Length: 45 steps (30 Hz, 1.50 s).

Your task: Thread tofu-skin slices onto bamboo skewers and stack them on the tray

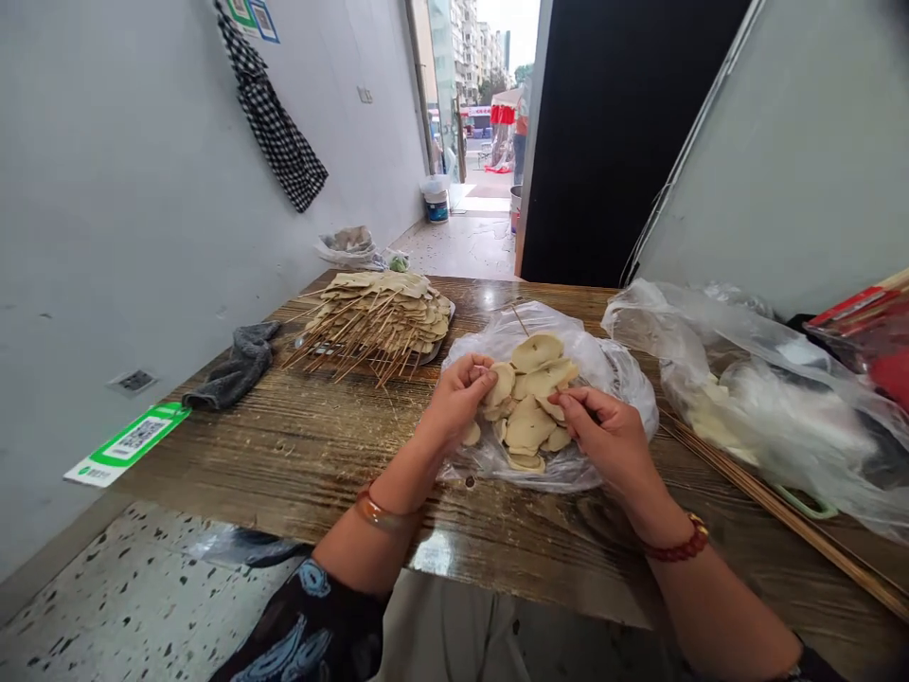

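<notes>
A pile of thin, pale tan food slices (pixel 529 423), roundish with uneven edges, lies on a crumpled clear plastic bag (pixel 632 384) in front of me. My left hand (pixel 458 398) pinches the edge of one slice at the left side of the pile between thumb and fingers. On the right side, my right hand (pixel 607 431) has thumb and finger closed on the edge of another slice. Behind the pile, a thin wooden skewer (pixel 521 320) sticks up. Farther left, a tray carries a tall stack of skewered slices (pixel 387 308), their sticks pointing toward me.
The wooden table (pixel 333 426) bears a dark grey cloth (pixel 238 365) and a green QR-code card (pixel 132 443) at left. Loose bamboo skewers (pixel 781 507) lie at right beside another plastic bag (pixel 795 398). A small bag (pixel 347 244) rests past the far left corner.
</notes>
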Motion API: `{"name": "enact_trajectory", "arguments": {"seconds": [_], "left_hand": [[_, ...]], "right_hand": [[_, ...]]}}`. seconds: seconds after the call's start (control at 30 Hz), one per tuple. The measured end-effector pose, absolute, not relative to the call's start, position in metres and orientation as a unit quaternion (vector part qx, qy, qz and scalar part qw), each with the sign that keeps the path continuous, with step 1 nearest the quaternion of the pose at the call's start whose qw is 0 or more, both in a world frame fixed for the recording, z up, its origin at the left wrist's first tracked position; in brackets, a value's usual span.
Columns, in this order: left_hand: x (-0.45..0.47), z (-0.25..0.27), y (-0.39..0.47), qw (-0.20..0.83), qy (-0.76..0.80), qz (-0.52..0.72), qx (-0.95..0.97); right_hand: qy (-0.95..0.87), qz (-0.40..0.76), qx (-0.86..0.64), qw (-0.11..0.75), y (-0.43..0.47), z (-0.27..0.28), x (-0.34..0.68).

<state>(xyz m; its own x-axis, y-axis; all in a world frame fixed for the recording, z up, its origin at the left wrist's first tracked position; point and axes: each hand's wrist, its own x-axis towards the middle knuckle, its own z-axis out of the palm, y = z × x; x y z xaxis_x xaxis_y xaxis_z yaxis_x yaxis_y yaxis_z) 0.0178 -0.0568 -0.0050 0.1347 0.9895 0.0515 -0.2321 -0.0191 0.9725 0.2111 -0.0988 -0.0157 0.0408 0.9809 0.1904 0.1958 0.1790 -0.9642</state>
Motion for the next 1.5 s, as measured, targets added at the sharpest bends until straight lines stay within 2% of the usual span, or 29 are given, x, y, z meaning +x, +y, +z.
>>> {"name": "enact_trajectory", "arguments": {"seconds": [0.3, 0.7, 1.1, 1.5], "left_hand": [[0.0, 0.004, -0.05, 0.548, 0.408, 0.593, 0.426], [-0.009, -0.004, -0.041, 0.514, 0.406, 0.64, 0.403], [-0.013, -0.004, -0.038, 0.487, 0.415, 0.647, 0.415], [-0.004, 0.003, -0.046, 0.54, 0.395, 0.623, 0.405]], "right_hand": [[-0.663, 0.425, -0.475, 0.392, -0.103, -0.019, 0.216], [-0.67, 0.426, -0.504, 0.34, -0.111, -0.026, 0.215], [-0.659, 0.394, -0.536, 0.349, -0.114, -0.03, 0.219], [-0.644, 0.397, -0.545, 0.361, -0.134, -0.038, 0.225]]}}
